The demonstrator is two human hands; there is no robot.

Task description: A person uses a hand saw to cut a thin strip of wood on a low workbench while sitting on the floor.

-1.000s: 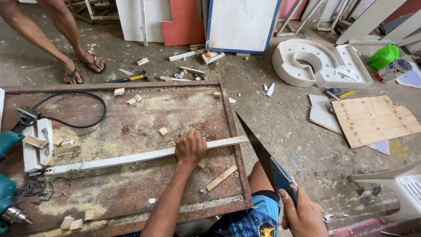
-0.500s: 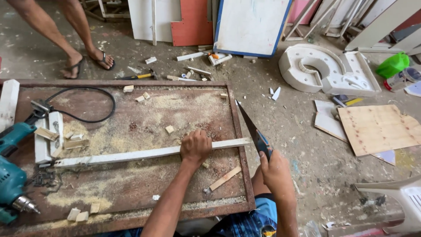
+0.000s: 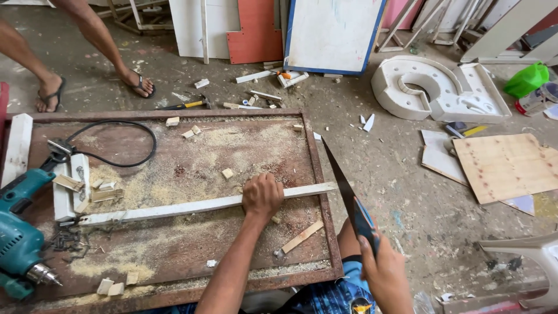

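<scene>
The left hand [image 3: 263,197] lies on top of a long white wooden strip [image 3: 174,208] and presses it down on the surface [image 3: 174,256], a rusty brown board with a raised rim that is covered with sawdust; its grip is closed over the strip, with the fingers curled around the far edge. The strip lies almost across the whole surface, and its right end reaches a little over the right rim. The right hand [image 3: 383,273] holds a handsaw [image 3: 346,197] by the dark handle, the grip closed firmly on it. The blade points away from the person and meets the strip at its right end, just outside the rim. Near the left hand there are small wood blocks [image 3: 227,173] and one short thin piece of wood [image 3: 302,236]. At the left edge of the surface lies a teal power drill [image 3: 20,238], with its black cable [image 3: 116,145] making a loop on the surface. On the floor beyond, another person's feet in sandals [image 3: 139,86] stand near a hammer [image 3: 186,105].
</scene>
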